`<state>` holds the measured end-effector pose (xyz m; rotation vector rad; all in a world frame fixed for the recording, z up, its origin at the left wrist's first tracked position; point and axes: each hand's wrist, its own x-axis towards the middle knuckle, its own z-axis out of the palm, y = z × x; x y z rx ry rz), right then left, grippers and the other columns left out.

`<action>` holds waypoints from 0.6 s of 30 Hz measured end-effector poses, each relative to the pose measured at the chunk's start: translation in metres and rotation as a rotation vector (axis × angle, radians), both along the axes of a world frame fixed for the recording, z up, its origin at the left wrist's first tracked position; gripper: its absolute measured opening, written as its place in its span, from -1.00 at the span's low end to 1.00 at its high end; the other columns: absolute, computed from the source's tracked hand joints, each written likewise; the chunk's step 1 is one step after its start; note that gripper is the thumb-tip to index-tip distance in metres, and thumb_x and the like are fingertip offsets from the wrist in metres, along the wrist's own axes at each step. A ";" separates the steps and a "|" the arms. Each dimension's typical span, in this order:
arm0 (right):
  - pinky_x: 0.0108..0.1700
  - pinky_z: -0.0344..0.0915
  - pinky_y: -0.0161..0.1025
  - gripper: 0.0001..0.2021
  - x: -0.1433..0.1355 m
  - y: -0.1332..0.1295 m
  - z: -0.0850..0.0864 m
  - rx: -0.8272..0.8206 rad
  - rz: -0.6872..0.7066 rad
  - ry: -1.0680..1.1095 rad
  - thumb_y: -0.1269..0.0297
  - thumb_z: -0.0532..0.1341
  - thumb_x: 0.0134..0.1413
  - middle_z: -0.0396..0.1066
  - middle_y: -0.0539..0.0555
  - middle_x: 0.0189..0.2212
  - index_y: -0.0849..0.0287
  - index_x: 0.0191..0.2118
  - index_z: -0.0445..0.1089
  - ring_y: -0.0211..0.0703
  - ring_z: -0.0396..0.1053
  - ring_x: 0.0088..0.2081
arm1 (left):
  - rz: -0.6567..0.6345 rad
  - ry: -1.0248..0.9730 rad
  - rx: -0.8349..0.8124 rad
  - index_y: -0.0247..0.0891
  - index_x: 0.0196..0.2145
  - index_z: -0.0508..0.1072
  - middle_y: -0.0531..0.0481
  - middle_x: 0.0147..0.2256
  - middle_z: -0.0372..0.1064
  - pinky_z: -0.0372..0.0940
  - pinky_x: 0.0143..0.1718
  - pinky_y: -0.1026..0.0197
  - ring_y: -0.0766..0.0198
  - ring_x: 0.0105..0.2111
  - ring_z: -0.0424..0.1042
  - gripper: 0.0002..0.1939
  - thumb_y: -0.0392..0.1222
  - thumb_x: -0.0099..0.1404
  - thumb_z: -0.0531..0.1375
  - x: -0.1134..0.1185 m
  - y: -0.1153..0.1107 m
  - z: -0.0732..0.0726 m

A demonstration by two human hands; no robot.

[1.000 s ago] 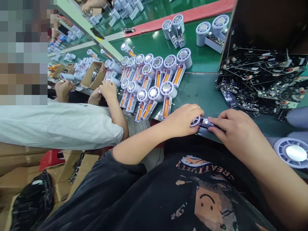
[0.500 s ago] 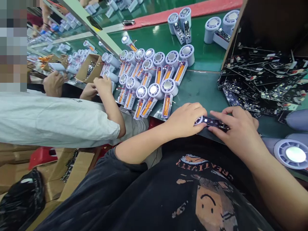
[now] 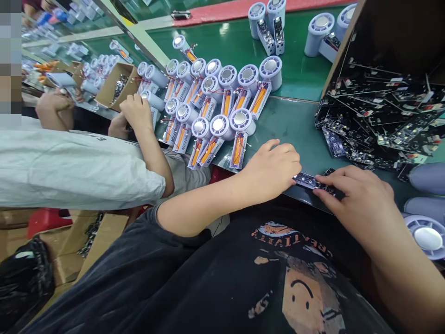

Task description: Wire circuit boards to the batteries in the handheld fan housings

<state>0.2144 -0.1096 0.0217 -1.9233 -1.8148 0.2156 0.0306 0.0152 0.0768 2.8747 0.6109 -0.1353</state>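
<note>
My left hand (image 3: 273, 171) is closed round the head end of a small lilac handheld fan at the table's front edge. Its palm and fingers hide the fan now. A narrow black circuit board (image 3: 306, 180) runs along the fan's handle, between my two hands. Thumb and fingers of my right hand (image 3: 359, 192) pinch the board's right end. Whether the board is fully seated in the handle cannot be made out. Left of my hands stand several lilac fans (image 3: 239, 121) with open handles showing orange cells and red wires.
A box (image 3: 342, 51) at the right has a pile of black circuit boards (image 3: 375, 130) spilling from it. More fans (image 3: 426, 235) lie at the right edge. On the left, a co-worker's hand (image 3: 137, 111) works near a small carton (image 3: 116, 86) of parts.
My right hand has shifted slightly right and down along the board. My left hand has turned, and the fan rim seen before is now covered. The whole view has shifted a little.
</note>
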 end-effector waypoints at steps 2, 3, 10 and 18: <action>-0.20 0.21 -0.05 -0.85 0.003 0.002 -0.002 -0.014 0.039 0.044 0.21 0.27 0.15 0.49 0.13 -0.24 0.04 -0.19 0.57 0.03 0.38 -0.20 | 0.027 -0.013 -0.040 -0.26 -0.16 0.52 -0.06 -0.06 0.51 0.15 0.20 -0.06 0.07 0.08 0.39 -0.86 -0.17 0.38 0.23 -0.001 0.000 -0.002; -0.18 0.24 -0.05 -0.85 0.004 0.003 -0.003 -0.016 0.055 0.069 0.23 0.28 0.14 0.49 0.13 -0.24 0.06 -0.19 0.56 0.02 0.39 -0.20 | 0.044 -0.022 -0.062 -0.26 -0.15 0.51 -0.05 -0.05 0.50 0.19 0.16 -0.04 0.08 0.06 0.40 -0.85 -0.16 0.39 0.23 -0.003 0.000 -0.004; -0.03 0.37 0.06 -0.67 0.002 0.015 0.004 0.089 0.143 0.208 0.21 0.31 0.11 0.46 0.16 -0.16 0.12 0.01 0.49 0.04 0.43 -0.11 | 0.106 -0.035 -0.133 -0.28 -0.13 0.48 -0.07 -0.06 0.48 0.30 -0.01 0.06 0.09 -0.01 0.41 -0.83 -0.15 0.39 0.21 -0.005 -0.001 -0.010; -0.15 0.43 0.02 -0.49 0.033 -0.055 0.048 0.686 0.101 -0.035 0.24 0.31 0.04 0.45 0.10 -0.12 -0.12 0.16 0.38 0.03 0.48 -0.19 | 0.117 -0.088 -0.147 -0.28 -0.19 0.47 -0.09 -0.11 0.48 0.32 0.01 0.02 0.07 -0.05 0.42 -0.85 -0.16 0.36 0.20 -0.008 0.001 -0.018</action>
